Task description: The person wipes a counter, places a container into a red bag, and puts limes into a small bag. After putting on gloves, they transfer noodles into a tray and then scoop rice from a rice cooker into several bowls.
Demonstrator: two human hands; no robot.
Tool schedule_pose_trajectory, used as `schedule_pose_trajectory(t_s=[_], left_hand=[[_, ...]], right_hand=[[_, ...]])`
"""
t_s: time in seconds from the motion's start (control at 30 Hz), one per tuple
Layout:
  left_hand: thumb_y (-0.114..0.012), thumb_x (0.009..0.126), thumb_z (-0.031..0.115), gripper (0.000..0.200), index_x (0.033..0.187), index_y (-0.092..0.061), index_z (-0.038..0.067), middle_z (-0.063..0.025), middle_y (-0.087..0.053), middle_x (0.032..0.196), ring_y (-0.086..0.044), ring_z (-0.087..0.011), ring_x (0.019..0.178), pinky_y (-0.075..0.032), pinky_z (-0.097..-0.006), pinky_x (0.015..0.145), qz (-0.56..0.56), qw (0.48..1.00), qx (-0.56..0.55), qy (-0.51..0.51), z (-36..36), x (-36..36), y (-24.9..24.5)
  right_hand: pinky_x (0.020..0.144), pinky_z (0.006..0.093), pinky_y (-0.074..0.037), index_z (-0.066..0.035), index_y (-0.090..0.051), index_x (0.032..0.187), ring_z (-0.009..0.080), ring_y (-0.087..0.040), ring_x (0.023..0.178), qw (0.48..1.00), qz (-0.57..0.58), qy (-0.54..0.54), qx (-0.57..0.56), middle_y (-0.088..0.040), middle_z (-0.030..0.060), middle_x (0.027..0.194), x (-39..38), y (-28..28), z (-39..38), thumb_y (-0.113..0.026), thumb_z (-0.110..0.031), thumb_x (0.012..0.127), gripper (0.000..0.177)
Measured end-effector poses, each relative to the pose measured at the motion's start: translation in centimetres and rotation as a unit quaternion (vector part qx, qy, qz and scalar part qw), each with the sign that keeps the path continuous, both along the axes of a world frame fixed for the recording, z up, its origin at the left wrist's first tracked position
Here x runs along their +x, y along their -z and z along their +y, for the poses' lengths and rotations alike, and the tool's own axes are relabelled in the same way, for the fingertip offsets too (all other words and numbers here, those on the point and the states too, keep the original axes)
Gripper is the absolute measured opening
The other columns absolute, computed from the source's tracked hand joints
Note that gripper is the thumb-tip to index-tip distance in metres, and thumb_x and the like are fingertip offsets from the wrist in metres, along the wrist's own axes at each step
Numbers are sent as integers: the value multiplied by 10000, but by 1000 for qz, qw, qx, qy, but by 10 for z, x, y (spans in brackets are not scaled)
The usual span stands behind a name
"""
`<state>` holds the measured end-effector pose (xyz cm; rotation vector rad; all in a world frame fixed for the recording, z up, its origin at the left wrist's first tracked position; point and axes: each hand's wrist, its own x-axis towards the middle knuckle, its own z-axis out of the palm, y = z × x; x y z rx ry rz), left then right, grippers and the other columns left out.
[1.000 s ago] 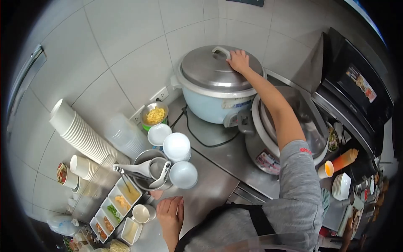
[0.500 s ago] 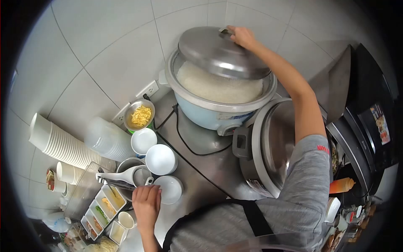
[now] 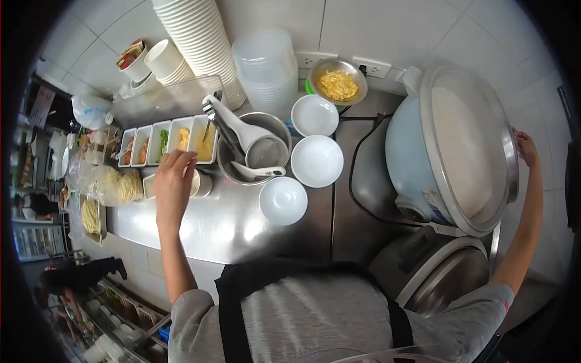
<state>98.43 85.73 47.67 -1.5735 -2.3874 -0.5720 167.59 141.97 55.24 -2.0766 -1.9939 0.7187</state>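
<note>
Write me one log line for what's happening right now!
right hand: holding steel lid | left hand: near white cup, grip unclear | pale-blue rice cooker: open, white rice showing

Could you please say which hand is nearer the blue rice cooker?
Right. The right hand is beside the blue rice cooker; the left hand is farther, near the condiment containers.
</note>
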Motion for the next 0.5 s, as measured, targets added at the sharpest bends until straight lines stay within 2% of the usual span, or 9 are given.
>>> schedule_pose_trajectory(t_s=[0.03,0.13,0.2,0.23,0.27,0.33,0.43,0.5], left_hand=[[-599,763,60,91,850,-622,45,-76,-580,808,-550,-258,774,-442,-351,680,-14,1000,-7,12,4,0,7],[-602,701,21,183,878,-635,52,-70,-565,834,-543,-248,825,-454,-344,717,-30,993,-56,104,20,-2,35],[-610,686,21,235,918,-631,49,-84,-547,872,-529,-256,872,-451,-348,764,-75,975,-60,199,33,3,55],[-616,687,32,248,934,-630,54,-91,-540,897,-521,-262,895,-447,-353,783,-90,967,-95,219,38,6,66],[-623,688,42,263,950,-628,60,-99,-533,923,-513,-269,918,-442,-357,801,-103,958,-130,235,42,10,76],[-632,703,63,247,951,-628,72,-103,-523,975,-497,-272,960,-433,-365,809,-119,942,-131,284,49,15,91],[-634,726,73,234,960,-622,85,-104,-538,914,-522,-277,901,-440,-367,791,-105,940,-134,296,55,11,91],[-632,743,95,213,954,-608,76,-107,-548,874,-539,-282,848,-448,-369,752,-184,935,-90,289,51,2,77]], right_hand=[[555,264,-420,-124,-559,1099,114,-550,707,1000,-6,-16,-17,-588,31,808,-4,-2,-8,-516,-335,860,322],[875,421,-392,-146,-449,1285,252,-506,1084,996,-71,49,4,-534,127,1183,-47,-19,-61,-463,-440,858,518],[985,476,-238,-154,-381,1339,304,-333,1234,998,34,37,-29,-381,130,1336,-41,-13,-68,-439,-505,843,611],[1040,503,-160,-158,-347,1366,330,-247,1308,995,87,30,-44,-305,132,1413,-34,-11,-68,-428,-538,835,658],[1042,491,-167,-154,-338,1370,328,-242,1309,996,87,-14,-32,-301,130,1414,-27,-10,-68,-408,-534,849,649],[1045,467,-182,-145,-319,1379,323,-233,1310,991,86,-104,-7,-293,127,1417,-22,-10,-69,-368,-527,876,633],[1067,396,-173,-80,-382,1331,277,-256,1308,979,85,-108,148,-343,118,1390,-74,-17,-59,-363,-447,910,558],[1081,349,-168,-36,-424,1299,247,-272,1307,962,71,-90,248,-376,111,1373,-113,-30,-77,-360,-393,933,515]])
